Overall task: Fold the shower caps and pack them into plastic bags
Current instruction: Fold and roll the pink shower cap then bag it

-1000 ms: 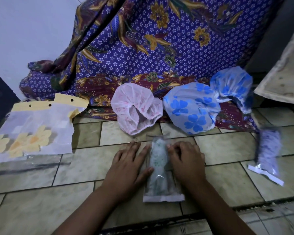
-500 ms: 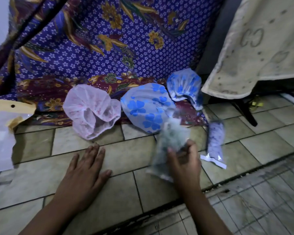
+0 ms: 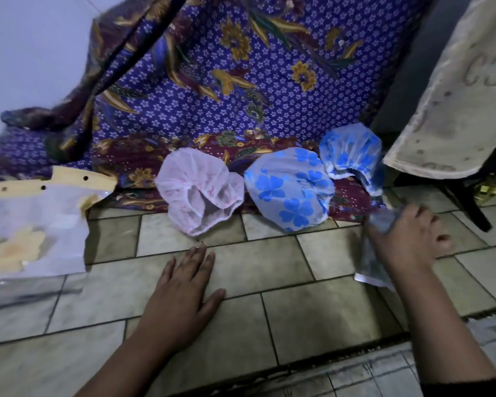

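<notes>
Three loose shower caps lie at the foot of the patterned cloth: a pink one (image 3: 196, 190), a white one with blue flowers (image 3: 289, 190) and a bluer one (image 3: 351, 150) behind it. My right hand (image 3: 407, 239) grips a clear plastic bag with a folded cap inside (image 3: 368, 259), low over the tiles at the right; the bag is blurred and partly hidden under the hand. My left hand (image 3: 184, 285) lies flat on the floor, fingers spread, holding nothing. A stack of empty plastic bags with yellow headers (image 3: 35, 224) lies at the far left.
A purple and maroon batik cloth (image 3: 226, 81) hangs behind the caps and spreads onto the floor. A beige towel (image 3: 455, 104) hangs at the right over a dark stand leg (image 3: 470, 207). The tiled floor (image 3: 269, 282) drops at a dark step edge near me.
My right hand lifted the packed bag from between both hands and carried it to the right, near where another packed bag lay. My left hand let go and rests flat on the tiles.
</notes>
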